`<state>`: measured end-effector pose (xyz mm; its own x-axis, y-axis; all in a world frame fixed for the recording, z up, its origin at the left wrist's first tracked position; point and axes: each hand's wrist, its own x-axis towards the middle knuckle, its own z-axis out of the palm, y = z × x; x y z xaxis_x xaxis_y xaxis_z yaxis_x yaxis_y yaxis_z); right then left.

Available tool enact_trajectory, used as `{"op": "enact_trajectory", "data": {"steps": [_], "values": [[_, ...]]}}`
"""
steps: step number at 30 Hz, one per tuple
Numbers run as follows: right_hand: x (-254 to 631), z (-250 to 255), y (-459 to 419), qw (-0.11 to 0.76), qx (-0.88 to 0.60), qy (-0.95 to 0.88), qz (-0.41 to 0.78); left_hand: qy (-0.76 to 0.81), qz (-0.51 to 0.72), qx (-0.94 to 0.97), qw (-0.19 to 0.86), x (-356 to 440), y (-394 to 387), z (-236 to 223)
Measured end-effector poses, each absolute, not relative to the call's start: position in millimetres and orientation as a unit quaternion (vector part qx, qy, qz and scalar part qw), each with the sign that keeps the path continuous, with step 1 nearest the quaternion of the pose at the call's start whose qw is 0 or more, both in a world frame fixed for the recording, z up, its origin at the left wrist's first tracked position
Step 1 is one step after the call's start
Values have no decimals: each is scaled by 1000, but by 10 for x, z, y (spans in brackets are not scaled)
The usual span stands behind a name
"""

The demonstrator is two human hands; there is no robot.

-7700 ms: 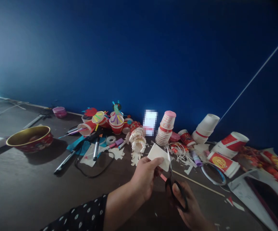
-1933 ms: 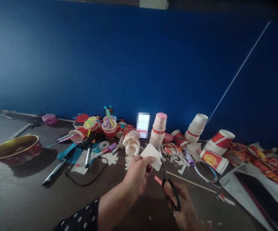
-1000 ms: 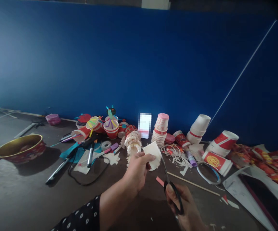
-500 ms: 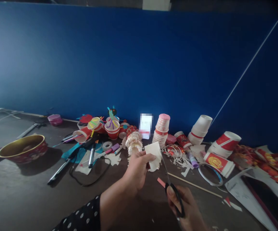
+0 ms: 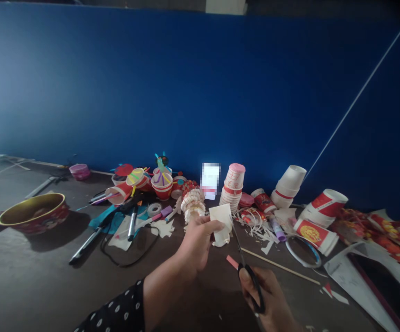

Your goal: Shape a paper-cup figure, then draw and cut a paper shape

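Note:
My left hand pinches a white piece of paper cup above the dark table. My right hand grips black-handled scissors, thumb through one loop. The blades point up and touch the right edge of the white piece. A small pink strip lies just left of the scissor handles. A fringed white cup craft stands just behind my left hand.
Stacked paper cups, tipped red-and-white cups, decorated cups, markers, a tape roll, a thin wooden stick and paper scraps crowd the table's back. A gold-lined red bowl sits left. A blue wall stands behind.
My left hand has turned the white piece from a flat wide shape to a more upright one. The scissors stay at its right edge. The view has tilted up slightly.

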<state>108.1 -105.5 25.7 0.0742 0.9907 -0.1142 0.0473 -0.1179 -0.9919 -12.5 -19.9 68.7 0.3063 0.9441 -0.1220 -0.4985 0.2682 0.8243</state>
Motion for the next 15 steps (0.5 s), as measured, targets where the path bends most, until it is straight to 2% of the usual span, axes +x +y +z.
{"op": "enact_trajectory", "data": {"steps": [15], "values": [[1080,255,-1060,464,-568,-474,487,310,492,356,731,-143,-182,702]]}}
